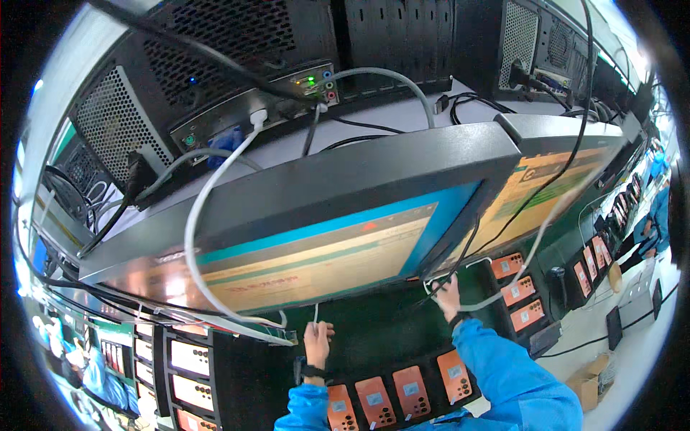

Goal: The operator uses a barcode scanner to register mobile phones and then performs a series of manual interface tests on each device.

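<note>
Below the left monitor, my left hand is closed on a thin white cable that rises toward the screen's lower edge. My right hand is raised beneath the gap between the two monitors, with its fingers bent around a white cable. A thin black cable passes close by those fingertips; whether they touch it is hard to see. Several orange phones lie backs up in a row in front of me, below and between my forearms.
Black computer cases stand behind the monitors, with a thick white cable looping down over the left screen. More orange phones lie to the right, beside the right monitor. Phones in a rack are at left. People in blue work farther off.
</note>
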Demonstrator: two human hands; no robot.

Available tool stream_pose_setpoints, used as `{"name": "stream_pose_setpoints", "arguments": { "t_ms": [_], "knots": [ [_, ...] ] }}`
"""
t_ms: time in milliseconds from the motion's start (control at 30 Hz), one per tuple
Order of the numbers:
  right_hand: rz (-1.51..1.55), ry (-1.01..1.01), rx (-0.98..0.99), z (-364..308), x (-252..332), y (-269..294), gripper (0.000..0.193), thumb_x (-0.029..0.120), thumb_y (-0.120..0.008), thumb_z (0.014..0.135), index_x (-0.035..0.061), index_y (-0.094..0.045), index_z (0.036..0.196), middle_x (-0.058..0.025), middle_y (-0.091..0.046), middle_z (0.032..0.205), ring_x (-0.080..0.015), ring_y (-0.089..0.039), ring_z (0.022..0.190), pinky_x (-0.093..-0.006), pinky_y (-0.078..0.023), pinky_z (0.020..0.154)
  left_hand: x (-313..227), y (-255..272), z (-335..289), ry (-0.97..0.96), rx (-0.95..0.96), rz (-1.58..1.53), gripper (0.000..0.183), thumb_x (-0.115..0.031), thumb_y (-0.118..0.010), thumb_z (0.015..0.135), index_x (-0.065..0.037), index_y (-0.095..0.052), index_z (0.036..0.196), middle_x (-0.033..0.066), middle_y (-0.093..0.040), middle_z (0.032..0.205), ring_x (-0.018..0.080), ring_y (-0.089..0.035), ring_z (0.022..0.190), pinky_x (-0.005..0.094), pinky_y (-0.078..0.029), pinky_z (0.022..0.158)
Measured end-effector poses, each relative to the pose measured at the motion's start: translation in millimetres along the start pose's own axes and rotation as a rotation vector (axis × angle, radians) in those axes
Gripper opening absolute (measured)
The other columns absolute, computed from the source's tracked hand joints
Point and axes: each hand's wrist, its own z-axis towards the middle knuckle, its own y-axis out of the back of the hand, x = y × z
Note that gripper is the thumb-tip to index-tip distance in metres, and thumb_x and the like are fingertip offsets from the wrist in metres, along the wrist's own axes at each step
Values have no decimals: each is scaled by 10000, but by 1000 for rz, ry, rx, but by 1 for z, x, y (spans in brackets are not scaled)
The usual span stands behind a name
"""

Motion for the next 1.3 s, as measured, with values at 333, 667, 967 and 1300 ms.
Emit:
{"name": "stream_pose_setpoints", "arguments": {
  "t_ms": [333,667,967,1300],
  "knots": [
    [155,-135,1148,-257,63,-30,459,351,-324,1028,2,-557,1214,-85,-609,1163,-167,-554,1073,-303,-403,961,-18,-15,-167,-162,478,328,208,-173,-483,917,6,-587,904,203,-628,805,358,-633,787,424,-473,649],
    [47,-453,835,-295,53,43,409,435,-347,1010,103,-572,1092,55,-339,622,-32,-304,498,-191,-261,436,131,122,-88,-55,-415,538,519,-235,-707,720,-1,-507,1138,216,-562,1103,391,-538,1026,440,-418,909],
    [193,-266,896,-332,42,36,321,349,-378,1019,64,-524,994,27,-428,636,-51,-392,525,-206,-323,473,89,129,-126,162,-165,60,214,-220,-632,838,-8,-607,851,68,-588,609,155,-564,481,304,-464,477],
    [160,-394,805,-353,40,-26,400,418,-391,1003,47,-541,1012,25,-423,668,-69,-415,595,-239,-349,535,8,119,-268,284,212,221,236,-174,-617,831,48,-580,902,93,-615,609,168,-627,492,294,-498,462]
  ]
}}
